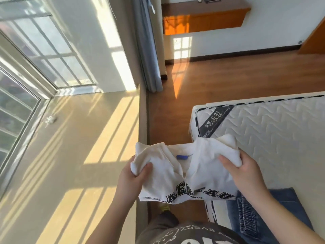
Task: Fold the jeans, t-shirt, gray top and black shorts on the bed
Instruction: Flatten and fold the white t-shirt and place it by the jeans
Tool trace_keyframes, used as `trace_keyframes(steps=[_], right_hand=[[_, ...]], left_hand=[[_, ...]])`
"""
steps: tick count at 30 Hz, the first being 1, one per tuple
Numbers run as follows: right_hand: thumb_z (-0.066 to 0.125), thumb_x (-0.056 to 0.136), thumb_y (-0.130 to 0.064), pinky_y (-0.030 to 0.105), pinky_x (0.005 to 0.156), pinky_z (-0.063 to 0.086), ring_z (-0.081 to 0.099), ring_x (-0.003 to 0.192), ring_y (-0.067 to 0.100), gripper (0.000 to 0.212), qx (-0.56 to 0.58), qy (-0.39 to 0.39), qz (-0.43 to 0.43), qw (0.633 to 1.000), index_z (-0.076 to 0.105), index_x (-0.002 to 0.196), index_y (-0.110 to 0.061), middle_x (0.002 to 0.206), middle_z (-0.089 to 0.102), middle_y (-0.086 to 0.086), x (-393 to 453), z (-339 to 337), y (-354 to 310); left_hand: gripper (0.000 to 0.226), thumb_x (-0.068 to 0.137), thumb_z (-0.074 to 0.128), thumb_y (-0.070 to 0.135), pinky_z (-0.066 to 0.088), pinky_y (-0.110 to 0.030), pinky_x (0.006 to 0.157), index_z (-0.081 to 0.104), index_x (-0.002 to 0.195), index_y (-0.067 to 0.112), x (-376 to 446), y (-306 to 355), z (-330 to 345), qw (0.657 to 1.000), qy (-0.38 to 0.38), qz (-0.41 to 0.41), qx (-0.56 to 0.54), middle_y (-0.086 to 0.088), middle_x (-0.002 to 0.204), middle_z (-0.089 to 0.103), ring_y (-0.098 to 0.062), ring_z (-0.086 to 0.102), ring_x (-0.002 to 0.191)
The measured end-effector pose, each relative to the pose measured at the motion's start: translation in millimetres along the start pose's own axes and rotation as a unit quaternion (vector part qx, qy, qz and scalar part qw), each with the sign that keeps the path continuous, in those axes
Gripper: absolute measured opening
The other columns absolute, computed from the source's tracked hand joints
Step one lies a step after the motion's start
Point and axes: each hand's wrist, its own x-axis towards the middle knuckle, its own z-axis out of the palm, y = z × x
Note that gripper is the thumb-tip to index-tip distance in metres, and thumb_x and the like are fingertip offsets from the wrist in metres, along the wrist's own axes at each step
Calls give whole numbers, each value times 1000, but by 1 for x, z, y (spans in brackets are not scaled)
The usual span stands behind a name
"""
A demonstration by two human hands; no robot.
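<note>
I hold up a white t-shirt (186, 175) with black lettering and a blue neck tag, in the air over the bed's near corner. My left hand (131, 178) grips its left shoulder, my right hand (244, 171) grips its right shoulder. Blue jeans (260, 217) lie on the bare white quilted mattress (274, 131) below my right forearm, partly hidden by it. The gray top and black shorts are out of view.
Wooden floor (228, 81) runs between the bed and a beige sunlit ledge (70, 147) under a large window (21, 85) at left. A blue-grey curtain (147, 50) hangs at centre top. An orange wall cabinet (202, 20) is on the far wall.
</note>
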Motion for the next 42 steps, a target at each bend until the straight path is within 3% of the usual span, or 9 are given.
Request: trace_keyframes(steps=[4, 8, 12, 19, 22, 24, 34, 38, 42], right_hand=[[71, 87, -32, 27, 57, 42, 58, 68, -12, 14, -4, 5, -2, 1000, 62, 78, -34, 77, 66, -28, 41, 36, -30], [72, 87, -33, 14, 53, 42, 58, 68, -9, 15, -5, 21, -13, 1000, 61, 76, -32, 77, 66, -24, 76, 60, -52], [73, 86, -28, 10, 53, 39, 57, 63, -7, 15, 2, 24, -16, 1000, 62, 77, -30, 73, 66, -22, 115, 76, -66], [73, 86, -30, 13, 53, 38, 54, 59, -1, 18, 13, 30, -3, 999, 62, 74, -36, 67, 64, -14, 208, 89, -75], [72, 86, -27, 11, 53, 38, 55, 60, -1, 20, 40, 36, -3, 999, 63, 80, -44, 70, 66, -12, 257, 96, -73], [71, 87, -26, 10, 55, 40, 58, 64, -4, 18, 45, 36, 5, 998, 65, 80, -40, 72, 67, -17, 292, 100, -77], [70, 87, -29, 18, 51, 35, 52, 54, 3, 13, 62, 37, 30, 997, 63, 77, -25, 65, 62, -8, 444, 91, -110], [71, 87, -28, 21, 51, 33, 48, 52, 3, 17, 66, 66, 38, 995, 62, 74, -25, 59, 59, -9, 488, 86, -114], [70, 88, -32, 34, 55, 35, 54, 58, 14, 18, 49, 120, 69, 989, 63, 76, -20, 65, 61, 2, 528, 83, -109]], left_hand=[[16, 83, 61, 46, 50, -28, 72, 61, 98, 51, 51, 9, -25, 1000, -19, -2, 6, 19, 96, 72, 4, 67, 88], [21, 83, 61, 48, 53, -34, 82, 62, 104, 49, 102, 15, -43, 1000, -18, -12, -4, 19, 101, 72, 3, 66, 94], [26, 83, 61, 49, 51, -31, 78, 62, 108, 44, 151, 21, -49, 1000, -18, -3, 4, 22, 102, 71, 5, 65, 94], [31, 85, 60, 49, 54, -38, 85, 63, 113, 36, 250, 40, -24, 999, -43, 12, 9, 16, 105, 72, -2, 67, 99], [29, 84, 60, 51, 53, -34, 81, 61, 111, 43, 305, 55, -5, 998, -47, 26, 22, 18, 104, 72, 0, 67, 97], [25, 85, 61, 47, 52, -31, 80, 60, 110, 46, 342, 69, 7, 998, -48, 30, 28, 19, 103, 72, 1, 67, 96], [23, 91, 66, 35, 49, -10, 73, 60, 112, 43, 488, 144, 55, 994, -67, 71, 51, 20, 102, 72, 2, 67, 95], [23, 93, 67, 31, 52, -18, 69, 59, 110, 45, 546, 168, 78, 988, -102, 92, 66, 20, 101, 72, 2, 67, 94], [25, 91, 66, 37, 48, -22, 74, 57, 112, 50, 615, 186, 111, 980, -149, 104, 79, 25, 101, 70, 5, 65, 95]])
